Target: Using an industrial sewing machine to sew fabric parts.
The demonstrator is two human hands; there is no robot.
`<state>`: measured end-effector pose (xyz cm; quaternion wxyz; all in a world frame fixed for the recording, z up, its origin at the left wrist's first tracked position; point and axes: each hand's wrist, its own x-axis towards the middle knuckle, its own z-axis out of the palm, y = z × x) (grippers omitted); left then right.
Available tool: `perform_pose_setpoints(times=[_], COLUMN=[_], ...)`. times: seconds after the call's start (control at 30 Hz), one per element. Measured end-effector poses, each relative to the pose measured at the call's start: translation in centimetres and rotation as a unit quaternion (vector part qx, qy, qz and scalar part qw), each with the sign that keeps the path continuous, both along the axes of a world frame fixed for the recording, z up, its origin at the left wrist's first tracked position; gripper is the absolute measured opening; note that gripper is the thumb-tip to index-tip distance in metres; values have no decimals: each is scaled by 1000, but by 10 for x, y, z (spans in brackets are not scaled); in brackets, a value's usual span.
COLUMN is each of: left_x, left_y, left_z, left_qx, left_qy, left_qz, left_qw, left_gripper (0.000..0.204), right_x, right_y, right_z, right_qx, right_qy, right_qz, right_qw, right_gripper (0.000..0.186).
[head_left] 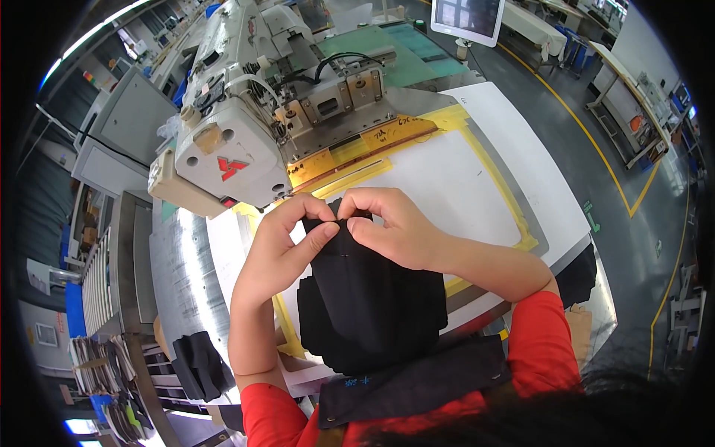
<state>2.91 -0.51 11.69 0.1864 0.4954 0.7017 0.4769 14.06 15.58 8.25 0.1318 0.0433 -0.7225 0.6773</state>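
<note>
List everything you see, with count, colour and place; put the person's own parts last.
Sewing machine: 1, off-white, upper left of centre
Monitor: 1, white casing, top right
Green surface: count unclear, behind the machine
White sheets: count unclear, on the worktable
Tape: several strips, yellow, along the sheets
Cloth: several pieces, black, piled at centre, top one pinched by both hands
Side cloths: two groups, black, lower left and right of the sheets
Cabinet: 1, grey, left
Papers: many, mixed colours, lower left
Apron: 1, black, bottom centre
Sleeves: 2, red, lower edge
Left hand: 1, bare, centre
Right hand: 1, bare, centre
</note>
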Motion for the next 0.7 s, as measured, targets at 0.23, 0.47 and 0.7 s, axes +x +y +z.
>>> perform_pose_setpoints(times=[0.23,0.47,0.7], left_x=[2,3,-5], left_y=[1,3,-1], left_z=[1,0,0], left_qx=[-12,-19,6], left_qy=[5,17,-5], left_qz=[-5,-27,-7], left_qw=[1000,999,1000], left_gripper=[10,8,7], right_x=[0,-8,-2], right_y=[0,-5,2], right_z=[3,-12,0], right_qx=[19,14,-49], right_qy=[-8,75,-14], right_qz=[7,-41,30], right_qw=[1000,996,998], right_gripper=[7,17,6])
